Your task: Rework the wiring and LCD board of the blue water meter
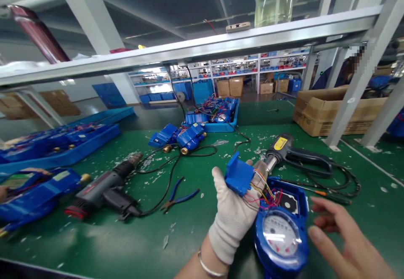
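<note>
My left hand (235, 216), in a white glove, holds a small blue plastic housing (239, 174) on its palm and fingers. Thin coloured wires (267, 192) run from there into the open upper compartment of a blue water meter (280, 232). The meter has a round clear dial and lies just right of the glove. Beside it, my bare right hand (342, 232) is open, fingers apart, near the meter's right edge. A black hot-air gun (293, 155) with a yellow label lies beyond them, its metal nozzle close to the gloved fingertips. A screwdriver (331, 195) lies behind my right hand.
Left on the green bench are a grey heat gun (107, 190) and blue-handled pliers (176, 197). Two blue meters (178, 138) and a full blue tray (232, 123) stand behind. Another person's hand (3, 192) shows far left. A cardboard box (315, 115) and shelf post (356, 77) stand right.
</note>
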`<state>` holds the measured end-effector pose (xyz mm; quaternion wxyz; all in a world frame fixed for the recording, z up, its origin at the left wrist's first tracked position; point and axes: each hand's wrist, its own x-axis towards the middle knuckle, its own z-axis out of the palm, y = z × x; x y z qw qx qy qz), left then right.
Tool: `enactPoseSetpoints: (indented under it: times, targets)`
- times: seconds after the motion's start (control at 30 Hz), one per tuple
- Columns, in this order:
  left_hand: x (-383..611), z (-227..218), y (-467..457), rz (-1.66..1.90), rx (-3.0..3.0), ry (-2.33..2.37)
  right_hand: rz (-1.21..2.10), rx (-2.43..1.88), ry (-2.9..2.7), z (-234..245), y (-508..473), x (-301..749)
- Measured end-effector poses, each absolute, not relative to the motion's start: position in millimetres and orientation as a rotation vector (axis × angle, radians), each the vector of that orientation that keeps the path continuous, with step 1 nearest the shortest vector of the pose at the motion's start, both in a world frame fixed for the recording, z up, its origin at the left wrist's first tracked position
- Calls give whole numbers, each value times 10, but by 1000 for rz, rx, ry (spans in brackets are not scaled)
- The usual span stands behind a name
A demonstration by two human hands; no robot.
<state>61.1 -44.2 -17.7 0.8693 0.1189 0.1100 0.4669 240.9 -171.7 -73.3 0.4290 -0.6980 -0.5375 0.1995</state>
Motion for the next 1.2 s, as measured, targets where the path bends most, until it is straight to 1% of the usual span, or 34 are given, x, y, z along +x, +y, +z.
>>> enactPoseSetpoints:
  times: [0.1,0.17,0.23,0.33,0.47,0.53,0.57,0.7,0.8,0.9,1.0,1.1,1.2]
  targets:
    - [575,-176,-407,845,265,174,173,-1485,-1609,-397,-1395,2476]
    - [571,-182,-414,810,287,139,73,-1353,-1711,-210,-1222,2366]
    - [571,-196,-437,833,332,103,69,-1317,-1770,-98,-1105,2208]
    - [545,-226,-469,881,409,68,238,-1286,-1838,-68,-1028,2051]
    - [482,-278,-482,855,433,110,662,-1244,-1786,-147,-1035,2089]
    - [472,-302,-488,830,398,154,759,-1281,-1733,-179,-1044,2132]
    - [475,-310,-493,822,377,166,745,-1309,-1707,-185,-1044,2141]
    - [511,-304,-524,845,322,196,508,-1411,-1574,-141,-1011,2107]
    - [534,-280,-536,862,317,212,450,-1419,-1544,-101,-988,2090]
    - [543,-270,-530,840,331,171,496,-1407,-1539,-111,-1006,2136]
    - [538,-268,-517,813,381,128,623,-1371,-1565,-124,-1048,2212]
    - [519,-264,-518,851,434,103,787,-1285,-1606,-69,-1073,2235]
    - [498,-256,-545,909,497,115,840,-1313,-1600,6,-1070,2166]
